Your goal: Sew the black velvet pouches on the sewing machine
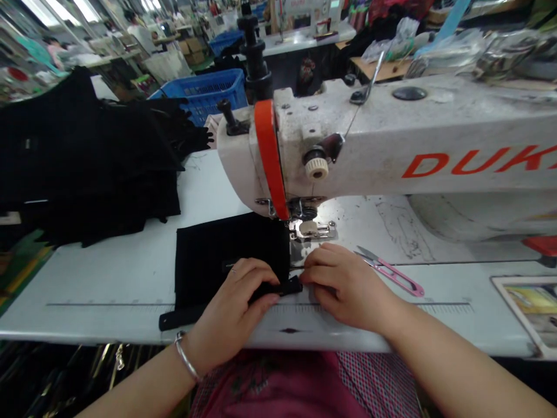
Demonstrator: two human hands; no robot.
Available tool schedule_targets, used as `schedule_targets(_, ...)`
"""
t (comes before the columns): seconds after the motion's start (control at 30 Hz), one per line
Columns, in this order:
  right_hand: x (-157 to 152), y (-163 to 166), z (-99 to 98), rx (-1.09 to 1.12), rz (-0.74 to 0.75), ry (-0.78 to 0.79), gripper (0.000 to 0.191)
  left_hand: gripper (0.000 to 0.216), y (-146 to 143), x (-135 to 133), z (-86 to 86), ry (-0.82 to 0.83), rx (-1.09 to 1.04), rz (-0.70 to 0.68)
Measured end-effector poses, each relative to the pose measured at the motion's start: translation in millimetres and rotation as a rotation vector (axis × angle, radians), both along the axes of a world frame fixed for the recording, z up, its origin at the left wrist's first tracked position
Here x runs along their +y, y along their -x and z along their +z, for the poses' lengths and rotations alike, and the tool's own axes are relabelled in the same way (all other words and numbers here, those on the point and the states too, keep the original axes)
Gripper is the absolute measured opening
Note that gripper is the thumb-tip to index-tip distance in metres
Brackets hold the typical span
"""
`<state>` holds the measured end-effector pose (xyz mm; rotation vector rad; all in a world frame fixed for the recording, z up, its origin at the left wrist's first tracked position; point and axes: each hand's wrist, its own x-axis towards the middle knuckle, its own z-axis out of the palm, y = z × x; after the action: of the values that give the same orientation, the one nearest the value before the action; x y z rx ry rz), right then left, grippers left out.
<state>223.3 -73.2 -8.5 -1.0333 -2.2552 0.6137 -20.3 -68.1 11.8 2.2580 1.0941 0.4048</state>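
Two bare hands worked close together at the front of the table (108, 278). Thumb and fingers of the left hand (239, 302) were pressed together on a black strip (289, 285), near its right end. The right hand (343, 287) had its bent fingertips just at this end; whether they pinched it or only touched it, one could not tell. The strip ran along the lower edge of a black fabric piece (230, 241), which lay flat on the table, left of the presser foot (310, 230) and partly below the head of the white sewing machine (369, 133). A bracelet (187, 355) was around the left wrist. Beside the right hand lay scissors (398, 278) with pink handles. Farther to the left was a pile of black pieces (87, 151), and behind it stood a blue basket (237, 90).
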Motion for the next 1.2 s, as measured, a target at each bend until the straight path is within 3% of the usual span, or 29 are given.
schedule_targets(0.1,-1,1,1.1,-0.04,0.012,0.02,0.038,0.009,1,3,4.2,0.087,-0.065,0.019)
schedule_targets(0.2,-2,4,1.2,-0.11,0.008,0.023,0.026,0.009,2,3,5.4,0.08,-0.063,0.002)
schedule_targets(0.3,-3,6,-1.8,-0.113,0.008,-0.02,0.005,0.012,4,1,5.1,-0.043,0.021,-0.043)
schedule_targets(0.53,0,7,-6.7,-0.036,0.07,-0.141,0.013,0.025,5,-2,2.0,-0.307,0.21,-0.163)
schedule_targets(0.73,-3,6,-2.4,0.037,0.1,-0.107,0.008,0.026,-2,1,3.7,-0.5,0.28,-0.284)
schedule_targets(0.87,-3,4,1.6,0.026,0.12,-0.05,0.007,0.025,1,4,6.5,-0.398,0.264,-0.269)
schedule_targets(1.07,-3,6,0.5,-0.053,0.044,-0.036,0.039,0.018,5,6,9.6,-0.139,0.133,-0.135)
schedule_targets(1.2,-2,10,-3.6,-0.081,-0.021,-0.037,0.042,0.015,4,6,11.7,-0.099,0.086,-0.133)
